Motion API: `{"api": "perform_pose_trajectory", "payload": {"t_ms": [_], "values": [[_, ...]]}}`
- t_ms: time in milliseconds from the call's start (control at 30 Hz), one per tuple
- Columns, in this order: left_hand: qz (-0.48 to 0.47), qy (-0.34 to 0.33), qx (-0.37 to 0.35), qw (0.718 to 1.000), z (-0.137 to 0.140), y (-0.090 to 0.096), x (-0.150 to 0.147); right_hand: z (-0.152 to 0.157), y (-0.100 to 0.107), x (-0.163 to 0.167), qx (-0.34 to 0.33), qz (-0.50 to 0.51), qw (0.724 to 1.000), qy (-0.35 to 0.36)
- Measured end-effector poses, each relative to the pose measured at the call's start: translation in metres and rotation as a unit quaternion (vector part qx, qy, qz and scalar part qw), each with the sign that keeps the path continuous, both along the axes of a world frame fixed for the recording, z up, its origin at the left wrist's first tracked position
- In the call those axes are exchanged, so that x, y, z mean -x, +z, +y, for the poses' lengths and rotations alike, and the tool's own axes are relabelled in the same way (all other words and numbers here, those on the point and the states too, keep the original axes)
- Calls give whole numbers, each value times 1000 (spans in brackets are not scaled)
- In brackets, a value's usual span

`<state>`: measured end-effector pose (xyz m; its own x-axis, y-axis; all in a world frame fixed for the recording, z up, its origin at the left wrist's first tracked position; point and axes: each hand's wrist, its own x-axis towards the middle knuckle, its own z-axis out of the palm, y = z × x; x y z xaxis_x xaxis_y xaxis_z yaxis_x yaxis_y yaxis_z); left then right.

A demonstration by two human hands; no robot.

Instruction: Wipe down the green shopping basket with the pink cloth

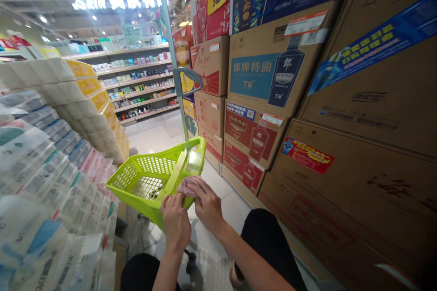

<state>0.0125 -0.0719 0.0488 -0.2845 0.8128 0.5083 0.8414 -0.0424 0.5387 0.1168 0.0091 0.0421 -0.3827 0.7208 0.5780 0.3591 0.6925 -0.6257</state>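
- Head view looks down a shop aisle, with the person's knees in dark trousers (269, 241) at the bottom edge.
- Stacked cardboard liquor cartons (273, 77) wall off the right side, brown and red, with printed bottles and price labels (one yellow tag reads 248); they stand close beside the basket and the right arm.
- Piled packs of tissue paper (44, 159) in plastic wrap crowd the left side, running from the near corner up to yellow-fronted packs further back.
- Between these two walls lies a narrow strip of pale tiled floor (153, 136), which leads to far shelves of small goods (143, 86) under a lit sign.
- Lime green plastic shopping basket (150, 182) stands in that strip just ahead of the knees, tilted toward the camera, with mesh walls and a grey pole handle (177, 77) rising from its right rim.
- Small pinkish cloth (187, 186) lies crumpled on the near corner of the basket's rim, below a glossy patch on that rim.
- Left hand (175, 223) is curled, fingertips pinching the near edge of the cloth against the basket rim.
- Right hand (206, 204) lies flatter, fingers spread over the cloth and pressing it down on the rim; both hands touch each other's side.
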Motion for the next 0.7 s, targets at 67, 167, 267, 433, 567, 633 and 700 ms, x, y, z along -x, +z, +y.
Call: {"api": "perform_pose_trajectory", "payload": {"t_ms": [67,167,267,433,567,633,700], "values": [[4,-9,7,1000,3,-4,5,15,1,-6,19,-4,1000,-19],[2,-2,7,1000,1,-10,14,21,4,-11,33,3,998,-52],[-3,-9,-5,1000,-2,-10,21,0,6,-5,-5,-14,1000,27],[-42,-9,47,998,-2,2,26,-1,3,4,7,-28,999,41],[-31,-12,34,999,-4,3,25,32,-4,4,28,-45,998,-29],[5,-3,7,1000,-8,0,27,33,-4,2,12,-53,998,-29],[39,-5,-20,999,-13,-4,32,26,-2,1,-6,-66,998,-4]]}}
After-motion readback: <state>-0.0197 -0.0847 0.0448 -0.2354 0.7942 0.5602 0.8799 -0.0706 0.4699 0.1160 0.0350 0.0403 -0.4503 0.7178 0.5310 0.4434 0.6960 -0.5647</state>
